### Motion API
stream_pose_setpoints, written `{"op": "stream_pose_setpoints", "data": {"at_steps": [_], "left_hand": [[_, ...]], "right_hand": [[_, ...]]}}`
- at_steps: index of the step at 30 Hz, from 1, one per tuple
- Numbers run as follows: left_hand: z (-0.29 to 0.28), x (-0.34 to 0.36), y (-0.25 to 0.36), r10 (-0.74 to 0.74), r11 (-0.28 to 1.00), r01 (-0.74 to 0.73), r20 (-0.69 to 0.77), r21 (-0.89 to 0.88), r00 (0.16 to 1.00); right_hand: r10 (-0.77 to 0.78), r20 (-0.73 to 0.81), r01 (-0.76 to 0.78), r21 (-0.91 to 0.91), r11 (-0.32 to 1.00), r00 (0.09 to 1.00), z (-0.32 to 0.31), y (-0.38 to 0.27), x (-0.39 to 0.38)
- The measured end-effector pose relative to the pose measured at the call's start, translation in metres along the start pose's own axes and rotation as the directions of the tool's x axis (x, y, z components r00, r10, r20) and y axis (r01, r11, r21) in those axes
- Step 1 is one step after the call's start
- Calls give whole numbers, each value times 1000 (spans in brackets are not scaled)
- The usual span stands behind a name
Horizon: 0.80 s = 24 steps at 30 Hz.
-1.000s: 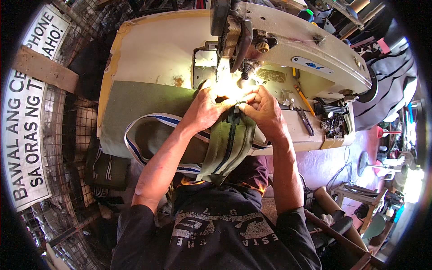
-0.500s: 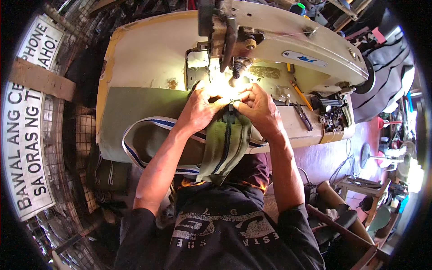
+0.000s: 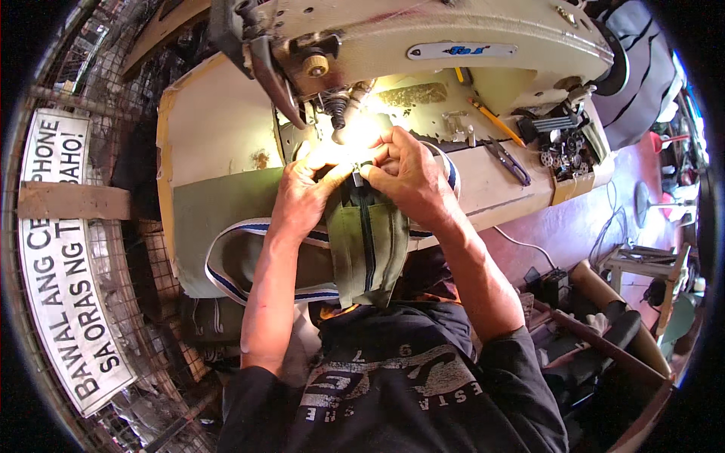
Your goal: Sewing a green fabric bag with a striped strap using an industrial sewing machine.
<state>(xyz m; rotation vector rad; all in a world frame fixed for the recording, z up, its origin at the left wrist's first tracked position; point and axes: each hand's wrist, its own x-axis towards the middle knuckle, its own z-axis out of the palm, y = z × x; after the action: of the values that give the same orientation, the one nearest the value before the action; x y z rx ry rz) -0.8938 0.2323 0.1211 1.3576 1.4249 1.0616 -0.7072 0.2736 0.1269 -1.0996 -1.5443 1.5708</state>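
Observation:
Close under the head of a beige sewing machine (image 3: pixel 483 23), both my hands meet at the upper end of a green fabric piece (image 3: pixel 341 245). A dark zipper (image 3: pixel 367 241) runs down its middle, with a small metal zipper pull (image 3: pixel 359 180) near my fingers. My left hand (image 3: pixel 302 192) pinches the zipper end from the left. From the right, my right hand (image 3: pixel 411 177) grips the same end, thumb toward the other thumb. Lamp glare washes out the fingertips and needle area. A white webbing strap (image 3: pixel 219 264) with a blue stripe loops beneath my left forearm.
Flat green fabric (image 3: pixel 219 211) covers the table's left part. Right of my hands lie scissors (image 3: pixel 507 162), an orange-yellow cutter (image 3: pixel 496 121) and a tray of metal bobbins (image 3: pixel 570 162). Wire mesh (image 3: pixel 155 302) with a white sign (image 3: pixel 64 264) stands at left.
My viewpoint has shifted, so the machine head looks larger and farther left. Both hands stay together at the zipper end, with only slight finger movement.

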Motion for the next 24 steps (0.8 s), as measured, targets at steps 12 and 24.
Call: {"op": "stream_pose_setpoints", "data": {"at_steps": [12, 24], "left_hand": [[2, 0, -1, -9, 997, 12, -34, 77, 999], [-1, 2, 1, 83, 980, -90, 51, 175, 995]], "right_hand": [[-72, 30, 76, -188, 979, 997, -8, 0, 7], [-90, 188, 150, -333, 931, 978, -18, -6, 18]]}}
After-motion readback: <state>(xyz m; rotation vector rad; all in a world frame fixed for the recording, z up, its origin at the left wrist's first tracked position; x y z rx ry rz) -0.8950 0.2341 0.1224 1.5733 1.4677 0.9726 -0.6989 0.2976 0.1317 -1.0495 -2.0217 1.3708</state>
